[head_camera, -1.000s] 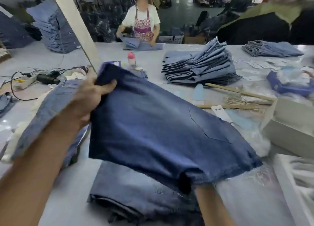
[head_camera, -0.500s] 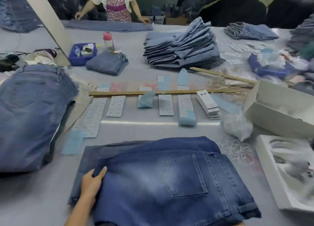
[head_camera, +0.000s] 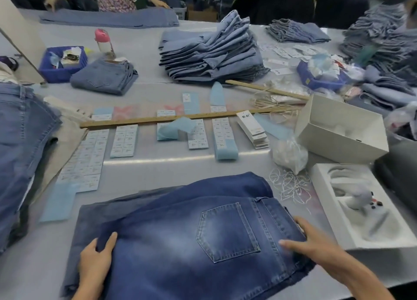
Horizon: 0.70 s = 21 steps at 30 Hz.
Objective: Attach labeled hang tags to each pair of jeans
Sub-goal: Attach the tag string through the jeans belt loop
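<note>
Ideally, with the left hand (head_camera: 96,258) pinching the near-left fold and the right hand (head_camera: 316,245) spread flat at the waistband, square the dark jeans (head_camera: 180,238) before tagging.

Dark blue jeans (head_camera: 180,243) with a faded paler patch lie on the grey surface (head_camera: 158,162); sticker sheets (head_camera: 124,140) are pale blue and white, the basket (head_camera: 62,70) deep blue.
</note>
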Each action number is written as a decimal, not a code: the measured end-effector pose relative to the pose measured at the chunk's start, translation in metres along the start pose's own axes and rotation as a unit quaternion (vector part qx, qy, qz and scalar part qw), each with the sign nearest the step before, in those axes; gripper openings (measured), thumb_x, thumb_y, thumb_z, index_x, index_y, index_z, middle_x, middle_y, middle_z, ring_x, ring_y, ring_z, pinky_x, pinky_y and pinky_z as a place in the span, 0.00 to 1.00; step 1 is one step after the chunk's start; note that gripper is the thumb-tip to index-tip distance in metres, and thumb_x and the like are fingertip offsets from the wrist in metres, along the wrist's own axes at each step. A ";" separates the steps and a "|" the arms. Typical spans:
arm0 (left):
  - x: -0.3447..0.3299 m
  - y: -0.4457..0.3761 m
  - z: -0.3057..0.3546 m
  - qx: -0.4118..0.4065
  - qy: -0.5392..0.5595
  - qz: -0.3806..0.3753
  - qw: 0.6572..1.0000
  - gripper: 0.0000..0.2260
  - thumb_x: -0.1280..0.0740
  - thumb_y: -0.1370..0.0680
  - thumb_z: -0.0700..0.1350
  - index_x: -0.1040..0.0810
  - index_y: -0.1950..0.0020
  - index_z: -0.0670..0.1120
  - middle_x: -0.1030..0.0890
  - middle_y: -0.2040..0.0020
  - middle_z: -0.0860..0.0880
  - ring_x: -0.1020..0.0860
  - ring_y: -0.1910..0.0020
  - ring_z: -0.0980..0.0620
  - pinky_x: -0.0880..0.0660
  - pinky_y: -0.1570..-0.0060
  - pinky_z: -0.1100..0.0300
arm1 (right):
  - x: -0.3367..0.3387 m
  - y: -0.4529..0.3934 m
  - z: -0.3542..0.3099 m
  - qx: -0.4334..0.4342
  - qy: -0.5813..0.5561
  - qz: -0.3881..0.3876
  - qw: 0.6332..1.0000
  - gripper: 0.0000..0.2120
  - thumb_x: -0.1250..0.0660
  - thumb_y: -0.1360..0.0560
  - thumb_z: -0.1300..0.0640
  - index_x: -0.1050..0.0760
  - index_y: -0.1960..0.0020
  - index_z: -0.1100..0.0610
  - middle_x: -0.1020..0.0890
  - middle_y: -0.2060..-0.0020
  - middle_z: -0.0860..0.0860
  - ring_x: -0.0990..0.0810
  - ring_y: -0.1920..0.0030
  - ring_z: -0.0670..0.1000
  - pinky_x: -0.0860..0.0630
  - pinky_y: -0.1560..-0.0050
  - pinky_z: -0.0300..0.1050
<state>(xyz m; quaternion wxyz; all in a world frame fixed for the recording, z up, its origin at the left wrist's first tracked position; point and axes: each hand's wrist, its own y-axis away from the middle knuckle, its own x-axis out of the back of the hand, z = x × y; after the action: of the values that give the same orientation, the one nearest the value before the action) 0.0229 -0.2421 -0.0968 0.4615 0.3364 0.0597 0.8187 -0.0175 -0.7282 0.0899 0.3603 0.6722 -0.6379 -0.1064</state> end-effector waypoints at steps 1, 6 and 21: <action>0.001 0.004 0.005 -0.011 -0.015 -0.011 1.000 0.17 0.27 0.24 0.58 0.22 0.58 0.44 0.19 0.59 0.42 0.20 0.53 0.38 0.25 0.53 0.47 | -0.001 -0.002 -0.001 0.016 0.031 0.010 0.999 0.29 0.20 0.31 0.59 0.28 0.35 0.50 0.13 0.53 0.48 0.14 0.55 0.47 0.17 0.55 0.47; 0.024 0.006 0.025 -0.111 -0.003 0.007 0.994 0.12 0.29 0.20 0.49 0.24 0.62 0.47 0.21 0.67 0.47 0.27 0.66 0.49 0.32 0.68 0.69 | 0.016 0.007 -0.021 0.136 -0.012 0.102 0.985 0.28 0.27 0.26 0.68 0.26 0.40 0.38 0.14 0.50 0.45 0.14 0.51 0.46 0.17 0.61 0.42; 0.037 0.023 0.029 -0.129 -0.025 -0.090 0.987 0.31 0.21 0.27 0.44 0.28 0.27 0.55 0.20 0.37 0.52 0.24 0.39 0.50 0.29 0.35 0.51 | -0.011 -0.131 0.033 -0.091 -0.068 0.089 0.989 0.22 0.22 0.28 0.55 0.26 0.38 0.58 0.14 0.55 0.55 0.15 0.57 0.56 0.20 0.61 0.49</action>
<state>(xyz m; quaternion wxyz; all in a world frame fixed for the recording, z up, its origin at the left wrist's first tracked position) 0.0113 -0.2322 -0.0471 0.5742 0.2879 -0.0280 0.7659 0.0631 -0.7385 -0.0183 0.3840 0.5680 -0.7060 -0.1774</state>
